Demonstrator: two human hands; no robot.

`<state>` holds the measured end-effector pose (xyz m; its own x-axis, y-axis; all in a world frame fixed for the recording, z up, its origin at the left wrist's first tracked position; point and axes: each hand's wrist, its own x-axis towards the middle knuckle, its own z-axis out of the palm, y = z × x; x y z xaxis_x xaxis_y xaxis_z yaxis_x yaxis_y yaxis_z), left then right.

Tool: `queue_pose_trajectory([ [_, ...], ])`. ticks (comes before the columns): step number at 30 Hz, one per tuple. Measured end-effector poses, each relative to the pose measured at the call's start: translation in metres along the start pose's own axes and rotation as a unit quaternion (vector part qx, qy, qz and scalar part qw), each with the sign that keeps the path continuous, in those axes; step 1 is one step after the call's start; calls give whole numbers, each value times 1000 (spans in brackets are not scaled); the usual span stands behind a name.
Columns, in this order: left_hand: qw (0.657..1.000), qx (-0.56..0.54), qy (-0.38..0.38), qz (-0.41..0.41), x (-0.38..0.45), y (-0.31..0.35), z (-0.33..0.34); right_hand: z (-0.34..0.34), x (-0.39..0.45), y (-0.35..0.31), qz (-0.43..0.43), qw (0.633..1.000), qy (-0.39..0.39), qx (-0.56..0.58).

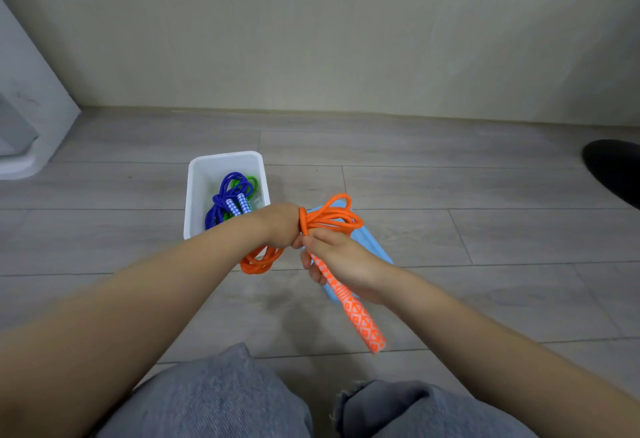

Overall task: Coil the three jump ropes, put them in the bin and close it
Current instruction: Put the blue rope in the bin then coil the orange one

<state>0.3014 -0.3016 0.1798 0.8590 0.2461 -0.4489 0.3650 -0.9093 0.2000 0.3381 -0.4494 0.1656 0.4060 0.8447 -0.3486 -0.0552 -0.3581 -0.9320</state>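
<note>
- Two coiled jump ropes already lie in the open white rectangular plastic bin on the grey wood-look plank floor: a blue braided rope with blue-and-white diamond-patterned handles on top, and a green rope showing only as a few loops behind it.
- A light blue flat plastic lid lies on the floor just right of the bin, mostly hidden under the hands and the orange loops.
- Around them: a pale plain wall behind the bin, a white rounded base of some fixture at far left, and a dark rounded object at the right edge that I can't make out.
- The person's left forearm crosses the near corner of the bin and covers part of the blue rope; knees in grey-blue frayed denim fill the bottom.
- The third, orange braided jump rope is held in the air in front of the bin, bunched into loops that spill out on either side of the hands.
- The left hand is fisted round the middle of that bundle, with a turn of cord wrapped beside it.
- The right hand is curled round the upper part of the orange-and-white diamond-patterned handle, which slants down towards the knees.
</note>
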Motion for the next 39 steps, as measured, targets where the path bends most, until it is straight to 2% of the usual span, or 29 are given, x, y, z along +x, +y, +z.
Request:
queue_pose_trajectory([
  [3,1000,-28,4,14,-5,5,-16,-8,-6,9,-1,991,-50,124],
  [7,998,-45,-9,50,-12,15,-31,-20,-15,8,-8,971,-113,210],
  [10,991,-112,-36,64,-18,14,-38,-30,-19,5,-31,969,-151,191],
  [13,963,-229,-94,109,-27,10,-43,-34,-20,-1,-54,990,-104,79],
  [16,921,-329,-137,159,-33,6,-39,-37,-21,-5,-90,995,-38,-18],
  [19,865,-464,-131,136,-32,7,-29,-35,-18,-3,-131,989,32,-66],
  [22,773,-625,-87,64,-26,12,-19,-33,-14,6,-141,979,97,-113],
  [24,701,-707,-79,54,-24,17,-16,-34,-10,12,-139,977,118,-113],
  [25,677,-729,-85,56,-24,19,-15,-36,-9,14,-136,975,135,-117],
  [27,651,-751,-96,53,-24,19,-12,-39,-7,15,-127,971,163,-118],
  [29,642,-761,-86,44,-24,19,-7,-39,-7,14,-112,976,162,-95],
  [33,669,-742,-25,41,-21,22,2,-35,-14,7,-67,990,120,-34],
  [36,690,-723,3,38,-21,27,3,-34,-17,3,-85,989,98,-64],
  [39,689,-724,10,46,-21,29,5,-37,-11,8,-55,986,118,-101],
])
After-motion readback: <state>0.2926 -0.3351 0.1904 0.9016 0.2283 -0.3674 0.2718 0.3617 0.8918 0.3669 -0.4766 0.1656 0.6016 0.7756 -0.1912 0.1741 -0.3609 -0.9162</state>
